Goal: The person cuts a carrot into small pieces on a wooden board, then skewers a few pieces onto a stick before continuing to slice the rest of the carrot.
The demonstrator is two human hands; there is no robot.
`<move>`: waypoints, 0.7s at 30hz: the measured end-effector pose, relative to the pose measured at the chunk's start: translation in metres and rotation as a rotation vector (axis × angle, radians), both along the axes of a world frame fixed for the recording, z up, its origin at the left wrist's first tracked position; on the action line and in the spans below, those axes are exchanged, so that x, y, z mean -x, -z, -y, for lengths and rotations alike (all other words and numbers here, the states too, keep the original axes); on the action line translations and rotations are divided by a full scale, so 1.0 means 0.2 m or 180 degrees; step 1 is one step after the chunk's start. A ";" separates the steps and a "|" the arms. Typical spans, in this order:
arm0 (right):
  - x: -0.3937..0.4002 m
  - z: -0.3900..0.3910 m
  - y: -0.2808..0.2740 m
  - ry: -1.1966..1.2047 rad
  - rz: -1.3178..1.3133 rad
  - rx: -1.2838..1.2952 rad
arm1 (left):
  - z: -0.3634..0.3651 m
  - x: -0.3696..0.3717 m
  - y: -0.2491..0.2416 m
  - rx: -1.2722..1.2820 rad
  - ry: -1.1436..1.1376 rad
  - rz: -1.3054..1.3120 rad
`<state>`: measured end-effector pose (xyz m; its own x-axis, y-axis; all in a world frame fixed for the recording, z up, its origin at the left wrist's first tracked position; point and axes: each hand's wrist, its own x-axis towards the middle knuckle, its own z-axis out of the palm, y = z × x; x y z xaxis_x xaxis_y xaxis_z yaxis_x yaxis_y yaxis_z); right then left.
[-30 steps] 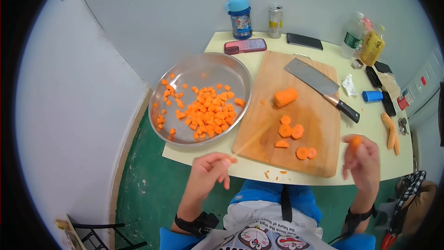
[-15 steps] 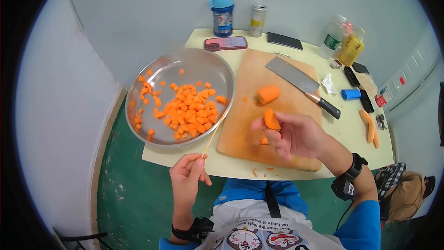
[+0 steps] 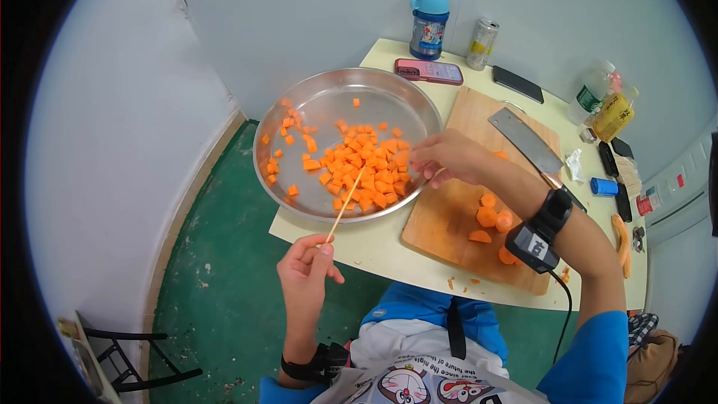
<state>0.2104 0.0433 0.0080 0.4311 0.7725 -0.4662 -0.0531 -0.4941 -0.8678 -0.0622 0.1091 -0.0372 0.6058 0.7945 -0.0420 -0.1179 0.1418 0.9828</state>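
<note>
While the pan (image 3: 325, 97) holds carrot cubes (image 3: 374, 164), the left grip (image 3: 305, 264) pinches a stick (image 3: 343, 208); right grip (image 3: 450, 155) unclear.

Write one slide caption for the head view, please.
Left hand holds a thin stick; right hand is at a pan of diced carrots.

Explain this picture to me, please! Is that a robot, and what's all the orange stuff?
No robot here, just a person with two bare hands. The camera sits on their head, looking down, so you see about what they see. On the table is a metal pan with carrot cubes. Beside it, a wooden board holds carrot slices and a cleaver. The left hand pinches a thin stick that points over the cubes. The right hand reaches over the pan's edge; I can't tell whether it holds anything.
</note>
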 end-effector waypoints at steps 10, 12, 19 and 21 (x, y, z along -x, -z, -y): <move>-0.11 0.56 -0.14 0.0320 0.1577 0.0143 | -0.29 -0.11 -0.19 -0.2031 0.0095 -0.0737; -0.13 0.74 -0.10 0.0329 0.2608 0.0092 | -0.40 -0.20 -0.25 -0.2743 0.0205 -0.1008; -0.14 1.23 0.05 0.1092 0.3035 0.0600 | -0.77 -0.75 -0.30 -0.3683 0.1044 -0.2157; -0.12 1.32 0.07 0.1264 0.3048 0.0698 | -0.86 -0.91 -0.26 -0.2814 0.1336 -0.2588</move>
